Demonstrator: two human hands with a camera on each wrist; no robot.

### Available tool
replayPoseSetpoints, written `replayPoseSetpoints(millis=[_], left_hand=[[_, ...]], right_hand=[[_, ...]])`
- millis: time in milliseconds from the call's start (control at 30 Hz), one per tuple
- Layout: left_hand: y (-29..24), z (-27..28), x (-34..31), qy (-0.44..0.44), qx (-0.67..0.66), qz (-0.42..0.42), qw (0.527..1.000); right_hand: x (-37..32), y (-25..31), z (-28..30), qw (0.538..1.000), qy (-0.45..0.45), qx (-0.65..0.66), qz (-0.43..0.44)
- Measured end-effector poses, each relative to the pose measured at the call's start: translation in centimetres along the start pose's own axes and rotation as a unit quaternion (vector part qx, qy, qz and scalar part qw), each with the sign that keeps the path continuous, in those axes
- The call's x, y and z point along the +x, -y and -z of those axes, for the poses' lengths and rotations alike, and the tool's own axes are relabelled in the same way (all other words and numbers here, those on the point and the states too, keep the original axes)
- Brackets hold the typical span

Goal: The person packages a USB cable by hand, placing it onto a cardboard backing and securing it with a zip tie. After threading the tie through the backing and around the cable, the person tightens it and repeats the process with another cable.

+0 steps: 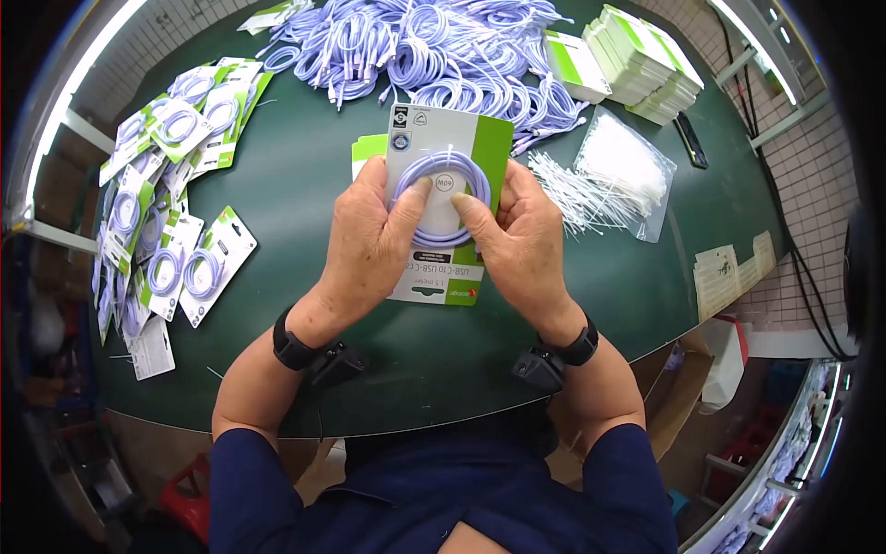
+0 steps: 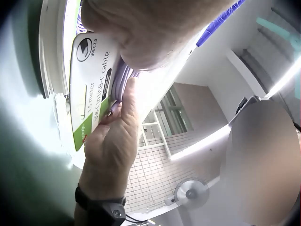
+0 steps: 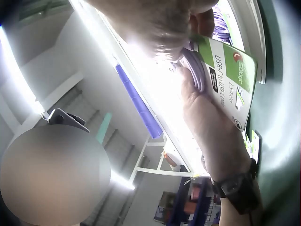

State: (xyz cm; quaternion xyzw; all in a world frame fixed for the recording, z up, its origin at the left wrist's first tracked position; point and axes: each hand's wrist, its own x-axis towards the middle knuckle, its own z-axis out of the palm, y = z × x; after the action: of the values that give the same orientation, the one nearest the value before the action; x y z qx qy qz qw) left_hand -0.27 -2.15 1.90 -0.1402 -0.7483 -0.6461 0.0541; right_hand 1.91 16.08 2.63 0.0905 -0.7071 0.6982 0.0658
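Observation:
A white and green packaging card (image 1: 494, 138) with a coiled lilac USB-C cable (image 1: 441, 238) on its face is held between both hands, its print upside down in the head view. My left hand (image 1: 369, 235) grips the card's left edge, thumb pressing on the coil. On the opposite edge, my right hand (image 1: 526, 240) grips it the same way, its thumb at the coil's inner right side. White ties cross the coil at its top. Both wrist views show the card (image 2: 96, 61) edge-on with the thumbs against the cable (image 3: 195, 70). Another green card edge (image 1: 367, 148) shows behind the left fingers.
Finished-looking carded cables (image 1: 221, 263) lie piled at the left. Loose coiled lilac cables (image 1: 434, 55) heap along the back. Stacked cards (image 1: 637, 60) stand at the back right, near white cable ties (image 1: 572, 194), a plastic bag (image 1: 628, 166) and a black object (image 1: 690, 140).

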Motion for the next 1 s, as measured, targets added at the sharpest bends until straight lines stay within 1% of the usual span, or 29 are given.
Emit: replayPoseSetpoints(millis=[167,267,433,567,667,700,800,833,933,967,1000], left_hand=[[-1.0,-0.5,0.1,0.006,-0.057,0.029,0.998],[-0.8,-0.8,0.0,0.009,-0.092,0.044,0.995],[-0.9,-0.6,-0.1,0.018,-0.109,0.055,0.992],[-0.8,-0.5,-0.1,0.04,-0.113,0.058,0.991],[-1.4,-0.6,-0.3,0.072,-0.21,0.09,0.971],[-1.6,-0.5,-0.4,0.077,-0.208,0.091,0.971],[-1.8,-0.3,-0.6,0.147,-0.177,0.057,0.972],[-1.8,-0.3,-0.6,0.151,-0.175,0.059,0.971],[-1.5,-0.6,-0.5,0.126,-0.215,0.041,0.968],[-1.4,-0.5,-0.5,0.128,-0.212,0.043,0.968],[-1.2,-0.5,-0.4,0.133,-0.204,0.045,0.969]], right_hand=[[0.0,0.5,-0.3,1.0,-0.007,-0.01,0.022],[-0.2,0.0,-0.9,0.998,-0.047,0.0,0.035],[-0.3,0.0,-1.0,0.998,-0.043,0.029,0.026],[0.0,-0.1,-0.6,0.997,-0.048,0.044,0.044],[0.4,-0.1,0.5,0.999,-0.039,0.014,0.021],[0.5,-0.3,0.5,0.999,-0.044,0.016,0.021],[0.7,-1.1,0.6,0.997,-0.053,0.001,0.057],[0.6,-1.2,0.7,0.997,-0.057,0.004,0.055],[0.6,-1.2,0.8,0.999,-0.038,-0.008,0.03],[0.6,-1.3,0.7,0.999,-0.04,-0.005,0.03],[0.5,-1.4,0.5,0.997,-0.05,-0.011,0.05]])
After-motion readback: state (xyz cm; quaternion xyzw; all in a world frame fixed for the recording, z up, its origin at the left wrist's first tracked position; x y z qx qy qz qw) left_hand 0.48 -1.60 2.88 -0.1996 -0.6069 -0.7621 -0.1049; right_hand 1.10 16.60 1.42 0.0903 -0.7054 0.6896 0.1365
